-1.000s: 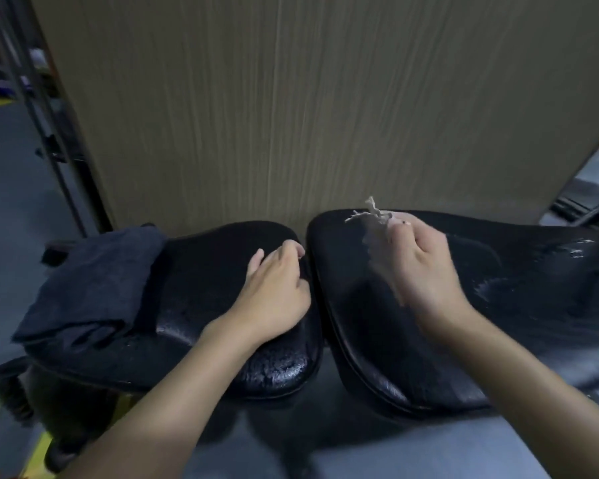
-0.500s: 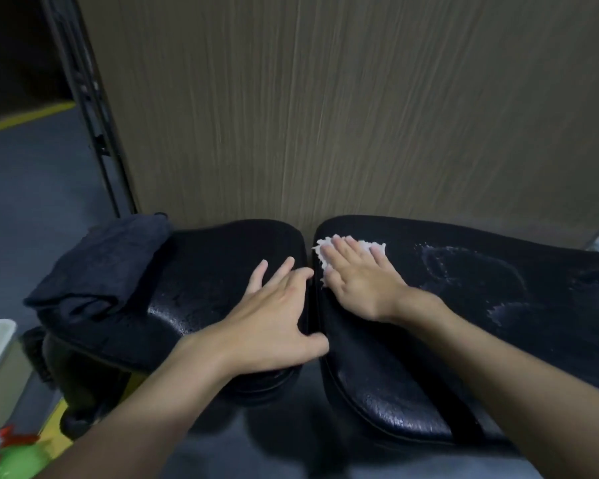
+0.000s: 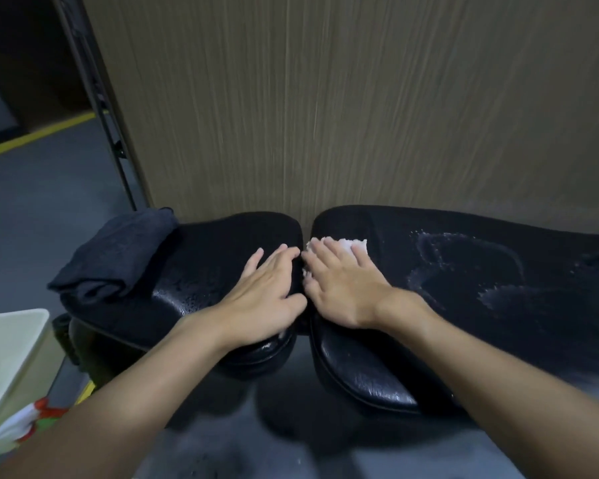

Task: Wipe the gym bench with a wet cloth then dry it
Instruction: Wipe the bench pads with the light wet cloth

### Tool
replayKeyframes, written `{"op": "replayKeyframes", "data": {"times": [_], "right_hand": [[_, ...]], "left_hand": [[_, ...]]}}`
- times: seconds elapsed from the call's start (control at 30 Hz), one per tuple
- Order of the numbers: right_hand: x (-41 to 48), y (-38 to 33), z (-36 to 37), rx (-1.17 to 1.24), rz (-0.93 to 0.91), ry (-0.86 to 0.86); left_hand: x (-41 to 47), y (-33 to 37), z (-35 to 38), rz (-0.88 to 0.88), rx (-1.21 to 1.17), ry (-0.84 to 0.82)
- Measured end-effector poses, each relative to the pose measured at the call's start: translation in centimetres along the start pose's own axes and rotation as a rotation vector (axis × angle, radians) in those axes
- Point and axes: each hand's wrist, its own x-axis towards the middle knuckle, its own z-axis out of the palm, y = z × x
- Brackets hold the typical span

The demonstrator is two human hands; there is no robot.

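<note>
Two black bench pads (image 3: 498,271), one folded dark towel (image 3: 118,254), right hand (image 3: 343,288) flat on one white cloth (image 3: 351,244), left hand (image 3: 267,299) flat, holding nothing

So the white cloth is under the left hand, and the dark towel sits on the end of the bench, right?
Not quite. In the head view the white cloth is under the right hand, pressed flat on the bench. The left hand lies on the bench with no cloth under it. The dark towel does sit on the bench's end.
</note>
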Motion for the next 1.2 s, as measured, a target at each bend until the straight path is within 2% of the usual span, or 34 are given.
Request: {"op": "replayKeyframes", "data": {"times": [0.2, 0.3, 0.4, 0.63, 0.73, 0.87, 1.0, 1.2], "right_hand": [[-10.5, -2.3, 2.3, -0.067, -0.126, 0.12], [-12.3, -2.0, 2.5, -0.06, -0.146, 0.112], [-10.3, -1.3, 1.4, 0.002, -0.131, 0.036], [1.2, 3.5, -0.2, 0.047, 0.047, -0.009], [6.6, 6.4, -0.6, 0.056, 0.127, 0.001], [10.6, 8.8, -1.5, 0.069, 0.246, -0.024], [9.9, 7.9, -1.4, 0.031, 0.263, 0.008], [-0.3, 3.7, -0.5, 0.027, 0.078, -0.031]], "left_hand": [[-0.3, 0.4, -0.1, 0.01, -0.013, -0.027], [-0.2, 0.1, 0.1, 0.045, 0.009, -0.04], [-0.1, -0.1, 0.3, 0.061, 0.059, -0.034], [-0.1, -0.1, 0.7, 0.059, 0.145, -0.063], [0.0, -0.2, 0.7, 0.072, 0.27, -0.113], [0.3, -0.6, 0.8, 0.089, 0.324, -0.113], [0.3, -0.5, 0.9, 0.089, 0.312, -0.097], [0.1, -0.2, 0.8, 0.089, 0.303, -0.102]]}}
